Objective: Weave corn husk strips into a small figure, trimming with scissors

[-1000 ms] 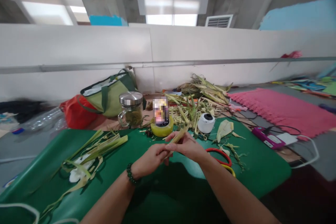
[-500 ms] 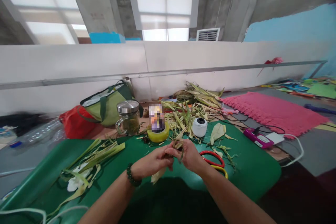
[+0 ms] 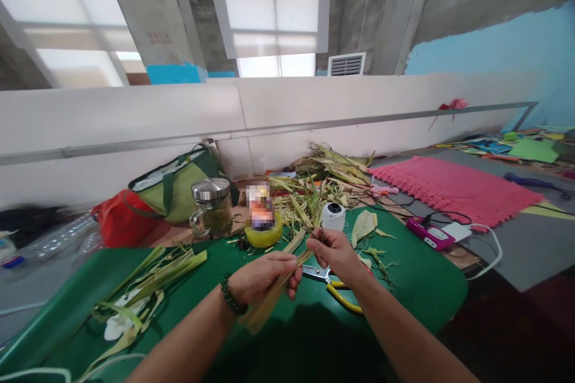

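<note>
At the frame's lower centre, the left hand grips a husk and the right hand pinches its upper part.

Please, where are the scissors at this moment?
In the head view, the scissors lie right of centre on the green surface, partly hidden by the right hand.

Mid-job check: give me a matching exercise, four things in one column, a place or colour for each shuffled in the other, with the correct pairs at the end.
Things
1. Scissors
2. Lidded glass mug
3. Bead bracelet
4. Husk strip

Places or colours
A. Dark green
B. Held by the left hand and the right hand
C. Metal blades, yellow and red handles
D. In view just left of the yellow roll

Pairs
1-C, 2-D, 3-A, 4-B
</note>
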`<state>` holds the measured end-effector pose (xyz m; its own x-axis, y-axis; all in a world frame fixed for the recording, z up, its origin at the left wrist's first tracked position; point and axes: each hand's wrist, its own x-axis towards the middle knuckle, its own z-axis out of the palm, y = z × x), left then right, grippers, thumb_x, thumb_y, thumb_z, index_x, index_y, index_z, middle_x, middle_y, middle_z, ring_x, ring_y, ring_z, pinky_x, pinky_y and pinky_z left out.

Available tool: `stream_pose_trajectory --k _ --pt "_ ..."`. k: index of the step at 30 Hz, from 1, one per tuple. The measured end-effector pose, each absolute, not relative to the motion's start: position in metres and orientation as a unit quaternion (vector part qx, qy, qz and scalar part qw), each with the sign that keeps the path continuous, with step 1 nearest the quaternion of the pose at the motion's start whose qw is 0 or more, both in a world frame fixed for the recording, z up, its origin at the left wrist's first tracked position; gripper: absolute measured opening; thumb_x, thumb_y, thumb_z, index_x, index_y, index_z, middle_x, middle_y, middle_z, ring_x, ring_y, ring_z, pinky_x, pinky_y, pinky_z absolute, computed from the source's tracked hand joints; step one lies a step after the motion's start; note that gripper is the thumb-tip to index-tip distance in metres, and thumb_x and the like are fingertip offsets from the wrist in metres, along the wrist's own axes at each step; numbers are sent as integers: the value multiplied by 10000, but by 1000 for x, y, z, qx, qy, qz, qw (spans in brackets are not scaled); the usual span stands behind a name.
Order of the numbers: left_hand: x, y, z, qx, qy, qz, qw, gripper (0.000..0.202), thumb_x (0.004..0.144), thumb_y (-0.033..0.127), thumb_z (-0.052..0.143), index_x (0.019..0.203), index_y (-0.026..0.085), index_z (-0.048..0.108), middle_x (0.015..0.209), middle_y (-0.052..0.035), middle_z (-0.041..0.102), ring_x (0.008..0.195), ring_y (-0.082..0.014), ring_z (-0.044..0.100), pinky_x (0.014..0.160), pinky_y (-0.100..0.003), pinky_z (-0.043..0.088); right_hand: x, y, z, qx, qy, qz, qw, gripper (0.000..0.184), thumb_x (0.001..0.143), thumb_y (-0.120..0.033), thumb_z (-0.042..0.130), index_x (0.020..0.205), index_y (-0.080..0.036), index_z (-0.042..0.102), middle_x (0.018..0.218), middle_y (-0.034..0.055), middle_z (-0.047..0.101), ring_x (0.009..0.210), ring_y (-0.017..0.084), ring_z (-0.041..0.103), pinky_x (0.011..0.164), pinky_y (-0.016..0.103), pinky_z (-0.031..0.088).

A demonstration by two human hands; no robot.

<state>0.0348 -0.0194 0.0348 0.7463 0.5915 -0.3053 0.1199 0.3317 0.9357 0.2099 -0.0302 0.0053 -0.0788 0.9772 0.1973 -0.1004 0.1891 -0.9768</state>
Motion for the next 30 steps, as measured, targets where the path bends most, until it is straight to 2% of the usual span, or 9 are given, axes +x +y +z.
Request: stream_pose_trajectory --k 5,8,12,14,16,19,22,25,30 --pt "39 -15 37 589 326 136 727 426 677 557 649 720 144 553 525 88 280 442 -49 176 448 -245 76 217 -32 2 -416 -555 477 540 444 658 -586 670 607 -182 492 413 -80 406 361 57 334 378 206 267" --pt "38 -11 38 660 342 167 648 387 724 538 587 639 170 502 544 60 310 496 -83 252 470 -248 161 240 -27 4 -454 -541 443 552 400 686 -555 653 660 -170 547 482 -54 464 367 69 378 383 217 302" --pt "40 -4 35 768 368 193 488 331 801 431 477 575 189 463 594 15 395 590 -136 356 563 -271 278 261 -31 18 -543 -556 106 620 245 848 -395 531 938 -182 611 746 46 631 653 174 591 587 301 475" --pt "43 -2 29 801 362 176 444 301 819 388 429 593 192 458 619 6 420 615 -149 373 593 -277 300 252 -39 22 -489 -699 -50 519 208 901 -278 468 1023 -201 618 1019 98 659 999 231 581 852 390 458" --pt "44 -1 24 827 332 147 430 261 827 361 407 639 189 469 659 -2 451 644 -155 377 615 -279 318 234 -46 23 -413 -835 -100 348 238 894 -209 488 1103 -197 601 1147 108 632 1124 250 530 974 447 375" --pt "39 -1 24 847 281 91 442 261 843 356 396 653 190 463 647 6 432 625 -148 357 606 -273 316 216 -52 22 -399 -910 -72 91 181 835 -126 543 996 -115 625 891 125 691 843 229 633 828 374 442" --pt "26 0 34 856 205 21 475 306 867 384 392 636 189 439 617 19 380 589 -133 343 569 -257 285 226 -58 28 -410 -911 3 -30 137 880 -209 510 855 -147 630 666 55 661 548 166 577 532 260 372" --pt "20 -1 45 857 171 19 486 340 877 409 400 636 180 475 615 12 390 590 -136 356 569 -251 293 248 -70 40 -422 -905 51 8 216 918 -259 456 802 -181 621 625 6 624 494 121 498 468 241 244" --pt "22 -6 52 848 167 44 501 372 886 424 401 632 178 518 608 7 413 583 -139 379 583 -251 306 283 -82 47 -433 -877 167 127 403 954 -349 339 673 -173 569 530 -33 480 482 91 398 488 217 264"
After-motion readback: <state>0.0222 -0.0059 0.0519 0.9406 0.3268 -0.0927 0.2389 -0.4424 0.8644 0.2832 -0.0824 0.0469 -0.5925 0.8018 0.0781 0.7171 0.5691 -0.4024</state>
